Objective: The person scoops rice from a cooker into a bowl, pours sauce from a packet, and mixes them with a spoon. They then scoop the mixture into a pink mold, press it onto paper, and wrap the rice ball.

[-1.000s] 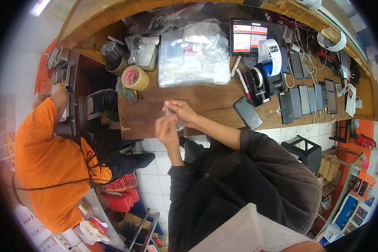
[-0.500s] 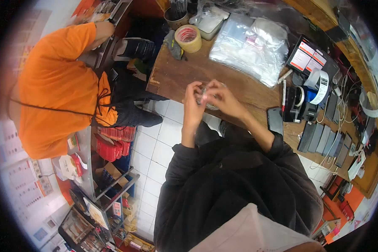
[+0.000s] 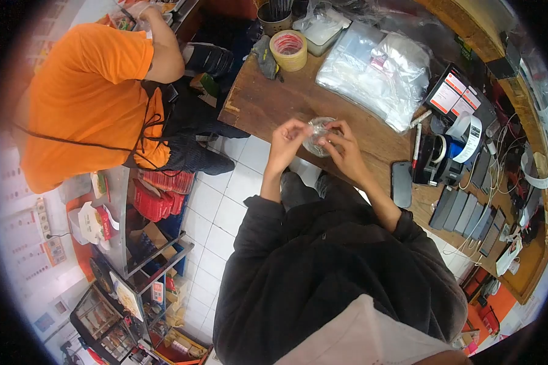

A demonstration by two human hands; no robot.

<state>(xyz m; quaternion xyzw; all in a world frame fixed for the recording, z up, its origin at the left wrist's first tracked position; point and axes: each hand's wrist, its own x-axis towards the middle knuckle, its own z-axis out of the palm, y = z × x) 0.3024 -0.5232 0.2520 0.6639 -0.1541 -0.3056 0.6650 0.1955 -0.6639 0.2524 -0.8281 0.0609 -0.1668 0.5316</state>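
Note:
A small, clear, roundish plastic thing (image 3: 315, 146) is between my hands at the front edge of the wooden table (image 3: 268, 97); its exact kind is too blurred to make out. My left hand (image 3: 286, 143) pinches it from the left, fingertips pressed together. From the right, the thumb and fingers of my right hand (image 3: 347, 152) are bent around its other side. Beyond them on the tabletop lies a stack of clear plastic bags (image 3: 371, 73). A dark phone (image 3: 401, 184) rests to the right of my right hand.
At the back stand a yellowish tape roll (image 3: 288, 51), a container (image 3: 320, 39) and a cup (image 3: 274, 21) of dark sticks. Rightward are a tablet (image 3: 453, 91), a label roll (image 3: 466, 137), several phones (image 3: 460, 210) and tangled cables. A person in orange (image 3: 85, 103) stands at the left.
My hands have drawn slightly apart, and more of the clear round thing shows between them. The person in orange has raised an arm. The view has shifted a little.

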